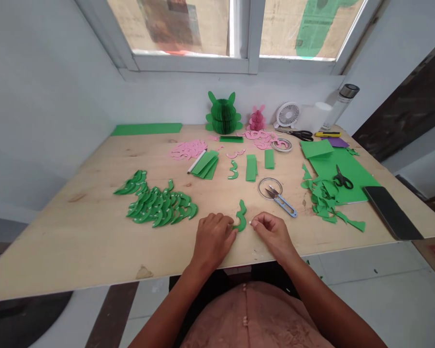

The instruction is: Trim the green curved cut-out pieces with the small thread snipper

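Note:
A wavy green paper piece (242, 221) lies on the wooden table (94, 241) between my hands. My left hand (214, 237) rests at its left side, with the thumb and fingertips closed on its lower left end. To the right, my right hand (271, 232) pinches a tiny white bit (251, 223) between thumb and fingertip, a little apart from the green piece. Beyond them, blue-handled thread snips (284, 205) lie partly over a ring of tape (261, 186). A heap of similar green pieces (163, 205) with white marks spreads to the left.
Green scraps (324, 198), black scissors (342, 180) and a phone (391, 212) lie at the right. Folded green papers (205, 166) and pink cutouts (189, 149) are farther back. A green paper figure (224, 116), small fan (287, 115) and bottle (339, 108) stand by the wall.

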The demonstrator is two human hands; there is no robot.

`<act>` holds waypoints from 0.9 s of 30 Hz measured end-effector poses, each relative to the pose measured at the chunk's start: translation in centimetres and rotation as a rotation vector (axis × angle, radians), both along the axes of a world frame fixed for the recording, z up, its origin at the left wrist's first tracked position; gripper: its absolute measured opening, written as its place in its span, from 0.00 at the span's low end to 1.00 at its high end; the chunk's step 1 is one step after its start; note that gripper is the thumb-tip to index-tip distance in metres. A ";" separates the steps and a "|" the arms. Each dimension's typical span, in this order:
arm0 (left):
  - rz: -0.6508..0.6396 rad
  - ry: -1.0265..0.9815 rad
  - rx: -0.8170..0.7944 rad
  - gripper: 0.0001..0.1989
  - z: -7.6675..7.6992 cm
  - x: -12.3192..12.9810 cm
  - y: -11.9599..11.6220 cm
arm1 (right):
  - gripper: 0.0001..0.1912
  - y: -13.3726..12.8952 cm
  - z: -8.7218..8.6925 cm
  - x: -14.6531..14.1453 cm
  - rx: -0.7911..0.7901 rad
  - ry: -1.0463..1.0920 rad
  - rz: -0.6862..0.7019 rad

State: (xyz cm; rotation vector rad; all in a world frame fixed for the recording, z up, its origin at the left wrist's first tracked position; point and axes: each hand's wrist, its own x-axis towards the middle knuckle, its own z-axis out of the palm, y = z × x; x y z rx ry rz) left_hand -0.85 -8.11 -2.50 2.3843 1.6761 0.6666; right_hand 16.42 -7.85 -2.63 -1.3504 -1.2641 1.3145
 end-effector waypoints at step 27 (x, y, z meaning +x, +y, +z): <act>0.067 -0.091 -0.182 0.04 0.3 1.0 0.4 | 0.07 -1.0 -1.6 -0.5 0.470 -0.514 0.026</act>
